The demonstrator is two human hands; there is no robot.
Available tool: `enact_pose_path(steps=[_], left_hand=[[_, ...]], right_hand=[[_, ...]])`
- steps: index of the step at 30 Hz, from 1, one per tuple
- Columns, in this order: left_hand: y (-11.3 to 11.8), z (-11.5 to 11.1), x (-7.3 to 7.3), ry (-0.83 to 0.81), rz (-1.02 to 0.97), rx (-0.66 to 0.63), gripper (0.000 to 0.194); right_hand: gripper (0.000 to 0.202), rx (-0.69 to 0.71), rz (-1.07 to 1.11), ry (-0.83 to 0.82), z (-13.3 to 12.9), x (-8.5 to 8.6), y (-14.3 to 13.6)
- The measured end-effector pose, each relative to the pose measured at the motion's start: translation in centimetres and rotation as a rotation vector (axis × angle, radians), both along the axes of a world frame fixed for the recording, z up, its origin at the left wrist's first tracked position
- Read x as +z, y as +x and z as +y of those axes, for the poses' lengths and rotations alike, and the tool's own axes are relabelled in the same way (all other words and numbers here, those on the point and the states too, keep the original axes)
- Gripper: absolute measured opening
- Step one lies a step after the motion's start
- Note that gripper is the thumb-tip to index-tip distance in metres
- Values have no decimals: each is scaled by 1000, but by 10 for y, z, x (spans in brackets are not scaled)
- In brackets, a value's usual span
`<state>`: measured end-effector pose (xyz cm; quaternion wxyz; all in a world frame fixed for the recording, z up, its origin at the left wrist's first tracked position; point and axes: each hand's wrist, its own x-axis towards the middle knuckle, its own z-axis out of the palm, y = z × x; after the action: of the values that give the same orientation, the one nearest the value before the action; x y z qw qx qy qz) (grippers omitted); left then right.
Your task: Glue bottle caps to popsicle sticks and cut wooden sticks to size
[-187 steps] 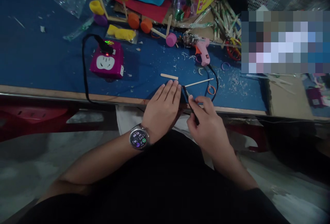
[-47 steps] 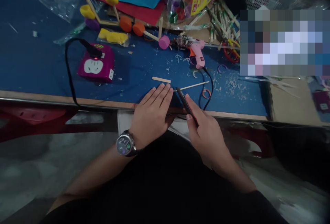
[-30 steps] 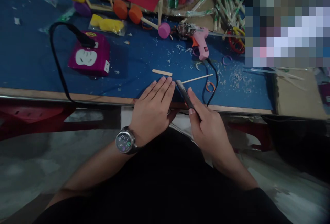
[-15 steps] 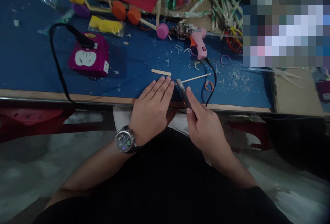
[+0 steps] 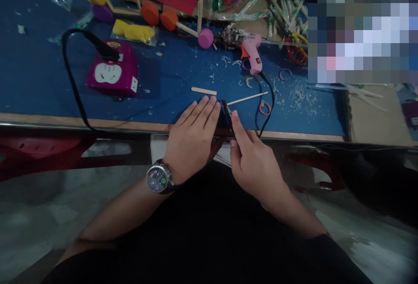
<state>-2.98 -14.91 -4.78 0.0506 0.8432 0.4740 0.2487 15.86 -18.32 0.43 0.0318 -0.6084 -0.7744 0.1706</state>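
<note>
Since the previous frame, the right hand (image 5: 256, 160) has shifted slightly left, its dark tool (image 5: 227, 113) looking narrower. On the desk (image 5: 173, 79), the left hand (image 5: 192, 140) lies flat, fingers straight; just beyond rests a short wooden piece (image 5: 204, 91). Next, the right grip encloses the tool, whose tip reaches the thin stick (image 5: 248, 98).

Magenta power socket (image 5: 112, 72) near a yellow packet (image 5: 133, 32); pink glue gun (image 5: 252, 52) farther right.
</note>
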Motion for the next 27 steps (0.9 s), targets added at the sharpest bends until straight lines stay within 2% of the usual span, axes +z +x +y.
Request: enact_pose_path(steps=[6, 10, 14, 21, 27], left_hand=[[3, -1, 3, -30, 21, 13, 67], [2, 1, 6, -53, 45, 2, 70], [3, 4, 8, -29, 79, 14, 65], [2, 6, 7, -22, 112, 16, 61], [1, 7, 9, -24, 129, 13, 60]], right_hand=[[74, 34, -171, -11, -6, 5, 1], [74, 54, -259, -18, 3, 9, -5], [74, 60, -264, -17, 14, 11, -8], [74, 60, -263, -4, 4, 14, -4], [75, 50, -288, -2, 11, 15, -9]])
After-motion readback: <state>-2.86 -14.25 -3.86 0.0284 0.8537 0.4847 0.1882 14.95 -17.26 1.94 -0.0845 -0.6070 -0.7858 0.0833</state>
